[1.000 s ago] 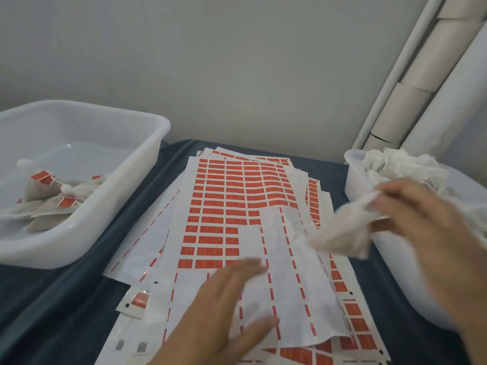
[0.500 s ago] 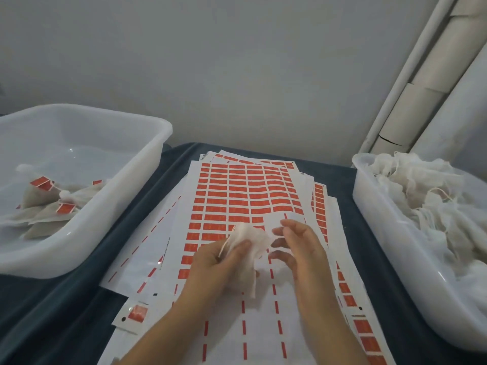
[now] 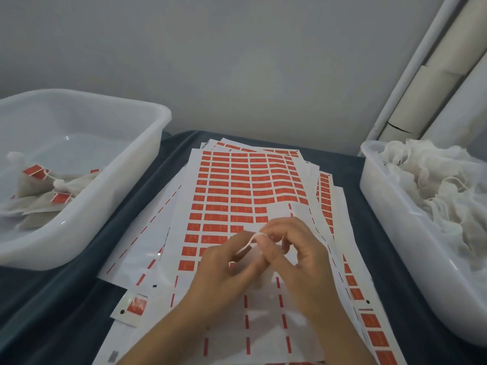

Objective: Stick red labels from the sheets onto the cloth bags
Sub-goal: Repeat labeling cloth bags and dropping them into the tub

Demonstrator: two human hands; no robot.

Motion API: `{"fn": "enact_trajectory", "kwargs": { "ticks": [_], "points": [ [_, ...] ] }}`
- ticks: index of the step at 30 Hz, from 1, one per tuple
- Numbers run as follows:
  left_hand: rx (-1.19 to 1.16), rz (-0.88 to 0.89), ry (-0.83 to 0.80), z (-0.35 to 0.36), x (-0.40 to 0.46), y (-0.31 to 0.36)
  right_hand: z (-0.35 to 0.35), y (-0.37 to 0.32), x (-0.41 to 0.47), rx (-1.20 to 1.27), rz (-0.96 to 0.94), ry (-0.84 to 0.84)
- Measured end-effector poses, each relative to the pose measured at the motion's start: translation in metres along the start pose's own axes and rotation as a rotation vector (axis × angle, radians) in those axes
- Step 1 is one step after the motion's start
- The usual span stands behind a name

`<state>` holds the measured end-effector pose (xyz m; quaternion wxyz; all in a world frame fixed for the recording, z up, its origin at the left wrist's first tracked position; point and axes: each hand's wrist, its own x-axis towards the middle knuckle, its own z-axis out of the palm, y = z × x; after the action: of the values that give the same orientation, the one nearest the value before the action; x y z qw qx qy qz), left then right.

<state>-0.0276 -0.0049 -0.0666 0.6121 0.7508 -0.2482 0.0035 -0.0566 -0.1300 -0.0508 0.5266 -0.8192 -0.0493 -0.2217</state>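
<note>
While both our hands meet over the middle of the label sheets, we hold one small white cloth bag (image 3: 259,275) between them, just above the paper. Most of it is hidden under our fingers; a pale strip of its cloth or string shows at the top, pinched between the fingertips of our left hand (image 3: 224,262) and our right hand (image 3: 292,248). Both hands have their fingers curled around the bag, though motion blur keeps us from telling the exact grip.

Under our hands lies the top sheet of red labels (image 3: 245,185), full rows in its far half and bare backing with short red dashes in its near half. More sheets are fanned out beneath it on the dark blue tablecloth (image 3: 60,320). A small cut-off corner with a single red label (image 3: 137,306) lies at the sheets' near left edge.

To our left stands a white tub (image 3: 147,143) holding a few labelled bags (image 3: 47,196). To our right, a second white tub (image 3: 390,214) is heaped with unlabelled bags (image 3: 432,180).
</note>
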Motion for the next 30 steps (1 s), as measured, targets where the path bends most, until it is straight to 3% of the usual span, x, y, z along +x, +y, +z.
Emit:
{"fn": "enact_trajectory", "kwargs": {
  "ticks": [6, 11, 16, 21, 25, 30],
  "points": [
    [-0.148, -0.089, -0.104, -0.008, -0.002, 0.009, -0.012, -0.007, 0.004, 0.212, 0.173, 0.039],
    [-0.208, -0.144, -0.381, -0.011, -0.001, 0.014, -0.016, -0.009, 0.004, 0.170, 0.201, 0.150],
    [-0.258, -0.215, -0.560, -0.012, 0.001, 0.019, -0.024, -0.008, 0.002, 0.324, 0.330, 0.303],
    [-0.182, -0.234, -0.571, -0.009, -0.003, 0.017, -0.025, -0.010, 0.002, 0.628, 0.367, 0.268],
    [-0.137, -0.148, -0.446, -0.004, -0.005, 0.006, -0.024, -0.012, 0.004, 0.732, 0.335, 0.267],
    [0.020, -0.125, -0.457, 0.004, -0.003, 0.004, -0.027, -0.006, 0.003, 0.809, 0.361, 0.310]
  ]
}}
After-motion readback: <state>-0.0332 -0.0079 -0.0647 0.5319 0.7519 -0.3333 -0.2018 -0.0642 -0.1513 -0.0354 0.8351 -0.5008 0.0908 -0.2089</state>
